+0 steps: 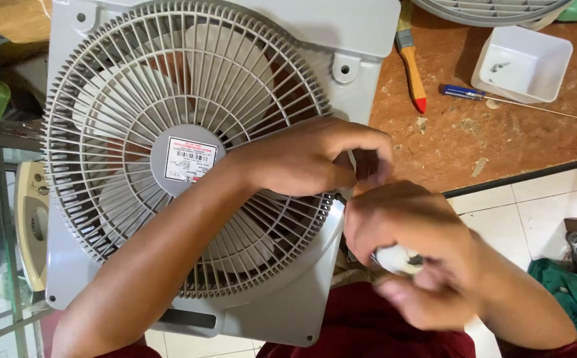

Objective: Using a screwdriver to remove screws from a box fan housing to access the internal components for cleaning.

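Head view looks straight down on the person's two hands, which meet at the right edge of a grey square plastic box fan [341, 40]. Nearest the camera, the right hand [414, 248] is curled shut around a small whitish rounded object [398, 260], gripping it between thumb and fingers; motion blur hides what the object is. Below it lies dark red clothing [368, 325] over the person's lap. Just above and touching the right hand, the left hand [308, 159] rests on the fan's round ribbed grey grille [116, 86], its fingers bent and pinched together at the grille's right rim; whether they hold anything I cannot tell. The left forearm crosses the lower grille. A white rectangular label [190, 159] sits on the grille's centre hub, just left of the left hand. The fan lies flat, partly on the brown wooden tabletop [501, 139]. Farther off on the tabletop lie a paintbrush with an orange handle [410, 63], a blue-handled screwdriver [474, 95] and, touching its shaft, a white square plastic tray [522, 64].
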